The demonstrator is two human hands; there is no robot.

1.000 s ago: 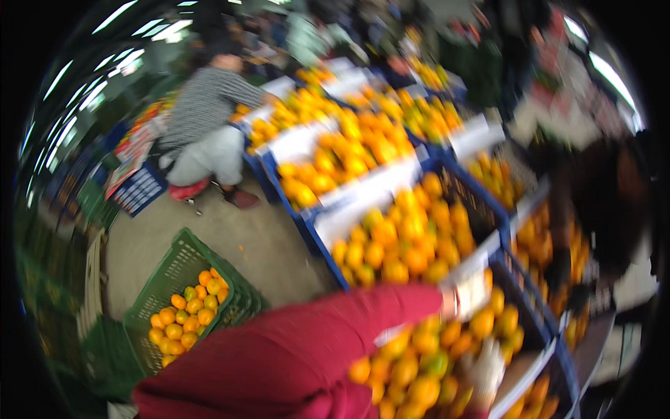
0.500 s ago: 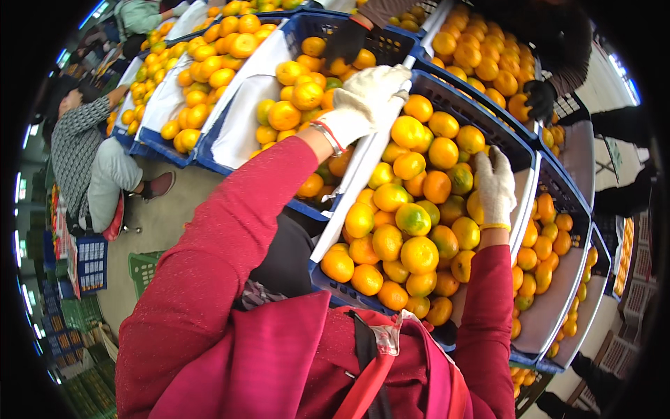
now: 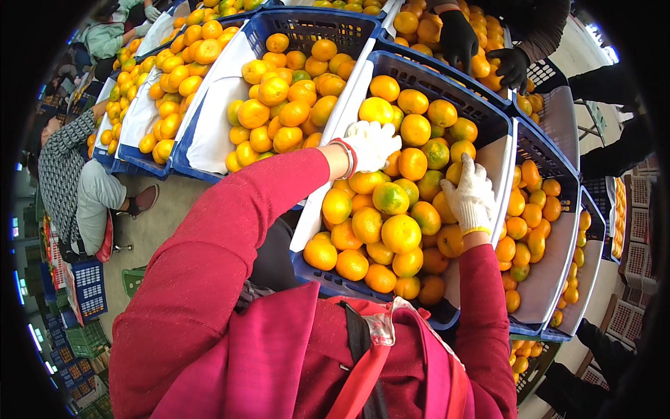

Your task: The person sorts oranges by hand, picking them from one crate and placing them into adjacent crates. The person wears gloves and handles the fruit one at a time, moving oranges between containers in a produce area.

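Observation:
A blue plastic crate (image 3: pixel 509 126) with white lining is heaped with orange mandarins (image 3: pixel 401 233), some tinged green. My left hand (image 3: pixel 374 145), in a white knit glove, is over the crate's left side with its fingers bent down among the fruit. Whatever lies beneath that palm is hidden. At the right side of the heap, my right hand (image 3: pixel 470 197), gloved likewise, rests on the mandarins with its fingers apart. No fruit is visibly enclosed by it.
A neighbouring crate of mandarins (image 3: pixel 273 91) stands to the left, another crate (image 3: pixel 569 178) to the right. Beyond the far rim, a co-worker's black-gloved hands (image 3: pixel 457 38) reach into fruit. Another person (image 3: pixel 73 160) sits at the far left beside a row of crates.
My left hand has come down from the white-lined edge between the crates onto the mandarins. My right hand has shifted down onto the fruit. The co-worker's hands are now close together.

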